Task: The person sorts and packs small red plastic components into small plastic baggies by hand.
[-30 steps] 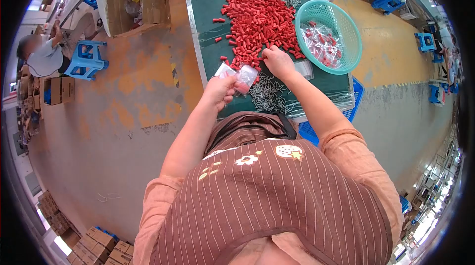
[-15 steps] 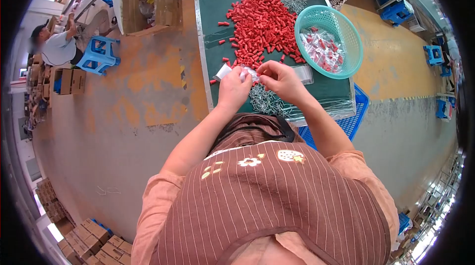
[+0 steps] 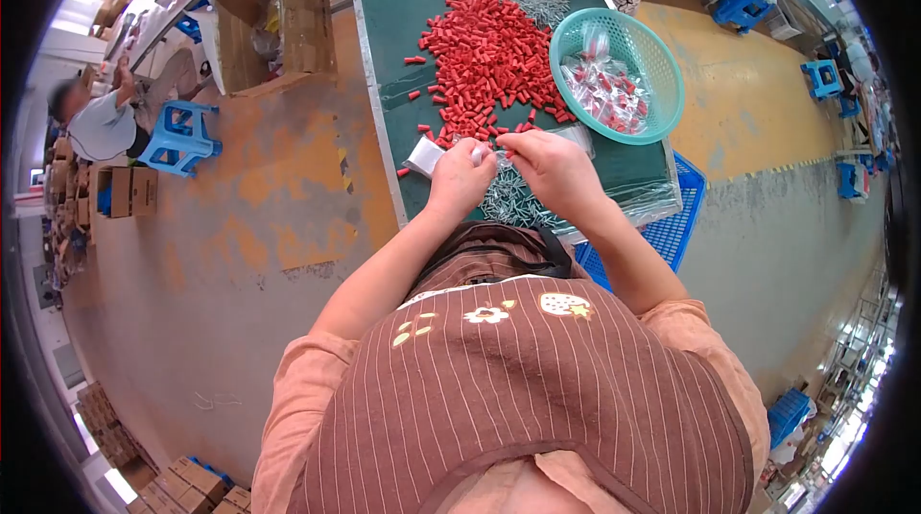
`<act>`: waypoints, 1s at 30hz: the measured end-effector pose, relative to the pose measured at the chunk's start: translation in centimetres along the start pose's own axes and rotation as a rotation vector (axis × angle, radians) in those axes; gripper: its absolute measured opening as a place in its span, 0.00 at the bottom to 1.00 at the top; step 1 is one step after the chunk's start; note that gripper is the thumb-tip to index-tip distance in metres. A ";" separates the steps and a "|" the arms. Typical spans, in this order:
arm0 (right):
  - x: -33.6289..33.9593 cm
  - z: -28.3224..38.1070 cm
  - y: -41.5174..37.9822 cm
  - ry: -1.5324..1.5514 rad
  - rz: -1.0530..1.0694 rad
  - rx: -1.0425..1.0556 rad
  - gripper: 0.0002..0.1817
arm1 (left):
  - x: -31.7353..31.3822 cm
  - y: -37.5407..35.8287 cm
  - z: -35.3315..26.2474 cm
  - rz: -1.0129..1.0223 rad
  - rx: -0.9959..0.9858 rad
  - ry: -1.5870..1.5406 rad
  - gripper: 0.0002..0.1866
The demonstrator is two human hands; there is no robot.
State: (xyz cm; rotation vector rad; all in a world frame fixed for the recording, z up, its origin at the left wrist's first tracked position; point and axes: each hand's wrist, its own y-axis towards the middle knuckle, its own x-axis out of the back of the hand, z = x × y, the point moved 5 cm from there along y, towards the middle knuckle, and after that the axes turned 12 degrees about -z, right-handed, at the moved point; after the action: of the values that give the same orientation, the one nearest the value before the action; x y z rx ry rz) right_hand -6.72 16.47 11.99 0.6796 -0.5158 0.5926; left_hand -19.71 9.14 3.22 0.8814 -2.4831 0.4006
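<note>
Both hands meet over the green desk [image 3: 403,5]: the left hand [image 3: 459,180] and right hand [image 3: 549,161] pinch a small clear bag [image 3: 483,153] between them, just before the red plug pile [image 3: 484,44], above loose screws [image 3: 508,199].

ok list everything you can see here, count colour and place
table: one, green, running away from the person
plugs: a large heap, red, mid table
screws: two grey piles, one under the hands, one far by the plugs
basket: one, teal, right table edge, holding filled bags
bag: one, clear, between both hands
spare bags: small white stack, left of the hands
crate: one, blue, below the table's right edge
box: one open, brown, floor left
stools: several, blue, both sides
left hand: fingers on the bag
right hand: fingers on the bag
</note>
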 end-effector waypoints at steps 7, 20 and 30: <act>0.1 1.0 -0.9 -0.086 0.010 -0.023 0.08 | -0.2 -0.2 1.2 0.049 -0.020 -0.040 0.10; -0.9 -3.0 -4.0 0.682 0.047 -0.555 0.04 | -0.5 -3.1 -0.7 0.330 0.035 -0.512 0.08; 1.7 -4.2 -5.1 0.804 -0.080 -0.593 0.09 | -1.3 -3.8 -3.4 0.268 0.034 -0.629 0.07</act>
State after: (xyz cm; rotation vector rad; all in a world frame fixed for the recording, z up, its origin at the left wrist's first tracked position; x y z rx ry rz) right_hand -1.18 16.78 8.08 -0.1251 0.1017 0.5480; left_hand -15.17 8.35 5.80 0.7723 -3.2014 0.2801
